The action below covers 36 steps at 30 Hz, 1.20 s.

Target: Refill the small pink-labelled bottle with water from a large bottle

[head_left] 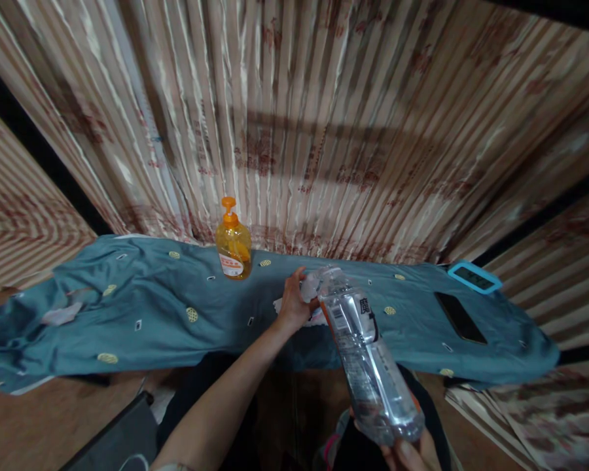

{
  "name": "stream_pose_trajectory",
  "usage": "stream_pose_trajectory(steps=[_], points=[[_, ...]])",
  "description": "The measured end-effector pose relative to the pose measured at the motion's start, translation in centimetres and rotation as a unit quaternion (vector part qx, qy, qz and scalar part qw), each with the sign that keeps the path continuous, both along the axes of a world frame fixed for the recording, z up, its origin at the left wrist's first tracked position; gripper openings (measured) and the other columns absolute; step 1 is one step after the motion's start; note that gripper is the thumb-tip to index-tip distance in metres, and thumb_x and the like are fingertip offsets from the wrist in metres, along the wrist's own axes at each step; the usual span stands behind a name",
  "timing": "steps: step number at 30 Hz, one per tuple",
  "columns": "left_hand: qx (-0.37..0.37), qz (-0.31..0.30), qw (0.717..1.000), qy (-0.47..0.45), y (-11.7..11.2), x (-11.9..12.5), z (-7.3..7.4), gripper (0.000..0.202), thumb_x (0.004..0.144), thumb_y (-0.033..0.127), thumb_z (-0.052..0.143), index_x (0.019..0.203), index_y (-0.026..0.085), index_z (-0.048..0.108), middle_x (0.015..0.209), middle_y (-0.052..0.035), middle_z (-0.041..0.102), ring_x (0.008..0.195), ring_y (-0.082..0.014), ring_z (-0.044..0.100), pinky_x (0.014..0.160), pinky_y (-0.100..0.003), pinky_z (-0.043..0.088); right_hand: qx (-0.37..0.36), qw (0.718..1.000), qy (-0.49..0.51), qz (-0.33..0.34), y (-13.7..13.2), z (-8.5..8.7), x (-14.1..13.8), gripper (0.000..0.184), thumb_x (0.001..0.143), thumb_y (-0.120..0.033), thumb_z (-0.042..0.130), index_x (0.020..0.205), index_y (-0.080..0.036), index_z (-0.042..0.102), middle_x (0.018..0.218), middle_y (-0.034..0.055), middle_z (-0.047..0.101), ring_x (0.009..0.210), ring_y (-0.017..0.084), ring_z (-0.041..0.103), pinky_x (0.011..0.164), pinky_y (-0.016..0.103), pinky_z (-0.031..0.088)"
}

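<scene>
A large clear plastic bottle [368, 353] with a printed label is tilted across the front of the table, its top end pointing up and left. Its base rests in my right hand [407, 454], whose fingers and thumb are closed around it at the lower edge of view. At the other end, my left hand [294, 301] pinches a translucent plastic piece [311, 286]. Whether that piece is joined to the bottle's top I cannot tell. Under my left hand lies a pale, patterned cloth or paper [318, 318], mostly covered by hand and bottle.
An orange pump bottle [233, 250] stands at the back, left of my hands. To the right lie a dark phone [460, 318] and a blue-framed digital clock [474, 278]. A whitish scrap [62, 314] rests at left on the teal tablecloth [161, 307]. Curtains [294, 131] hang behind.
</scene>
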<state>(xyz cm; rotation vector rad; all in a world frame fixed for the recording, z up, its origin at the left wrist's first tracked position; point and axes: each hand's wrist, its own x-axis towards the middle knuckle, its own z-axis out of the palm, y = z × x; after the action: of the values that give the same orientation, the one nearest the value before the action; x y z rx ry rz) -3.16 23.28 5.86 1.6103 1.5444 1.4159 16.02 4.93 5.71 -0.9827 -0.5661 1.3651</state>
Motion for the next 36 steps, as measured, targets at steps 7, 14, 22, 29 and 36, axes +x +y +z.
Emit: stream_pose_trajectory(steps=[7,14,22,29,36], points=[[0.01,0.0,1.0,-0.005,0.0,0.0,-0.3,0.073,0.057,0.018,0.075,0.123,0.018,0.042,0.11,-0.0088,0.056,0.105,-0.0249,0.054,0.091,-0.042,0.043,-0.004,0.999,-0.036,0.012,-0.3,-0.7,0.4,0.057,0.063,-0.046,0.075,0.116,-0.03,0.059,0.13,0.0066,0.058,0.12,0.035,0.049,0.098,0.052,0.04],[-0.001,0.011,1.0,-0.01,0.1,0.3,0.0,0.075,0.056,0.023,0.078,0.122,0.016,0.043,0.107,-0.0097,0.056,0.102,-0.0257,0.055,0.091,-0.042,0.043,-0.04,0.999,-0.025,0.024,-0.4,-0.5,0.6,0.057,0.062,-0.044,0.076,0.115,-0.034,0.058,0.124,0.0017,0.062,0.123,0.029,0.047,0.102,0.046,0.037],[-0.007,0.005,1.0,-0.013,0.2,0.2,0.4,0.073,0.057,0.023,0.076,0.122,0.016,0.044,0.108,-0.0106,0.057,0.103,-0.0267,0.055,0.091,-0.043,0.043,-0.053,0.998,-0.015,0.019,-0.3,0.1,0.5,0.059,0.059,-0.04,0.079,0.114,-0.039,0.057,0.12,-0.0045,0.065,0.126,0.024,0.043,0.108,0.04,0.028],[-0.002,0.002,1.0,-0.02,0.5,0.2,0.0,0.068,0.06,0.022,0.074,0.122,0.019,0.045,0.106,-0.0076,0.057,0.101,-0.0253,0.055,0.091,-0.042,0.042,-0.001,0.999,-0.034,0.006,-0.1,0.8,0.3,0.054,0.064,-0.04,0.075,0.115,-0.034,0.059,0.136,-0.0025,0.052,0.134,0.025,0.032,0.112,0.042,0.016],[-0.012,0.015,1.0,-0.02,0.9,0.5,-0.1,0.066,0.062,0.024,0.073,0.121,0.015,0.045,0.107,-0.0107,0.058,0.103,-0.0257,0.055,0.091,-0.041,0.042,0.019,0.998,-0.053,0.023,0.3,0.5,0.6,0.051,0.066,-0.043,0.073,0.115,-0.036,0.058,0.134,-0.0034,0.054,0.133,0.026,0.033,0.113,0.044,0.012]])
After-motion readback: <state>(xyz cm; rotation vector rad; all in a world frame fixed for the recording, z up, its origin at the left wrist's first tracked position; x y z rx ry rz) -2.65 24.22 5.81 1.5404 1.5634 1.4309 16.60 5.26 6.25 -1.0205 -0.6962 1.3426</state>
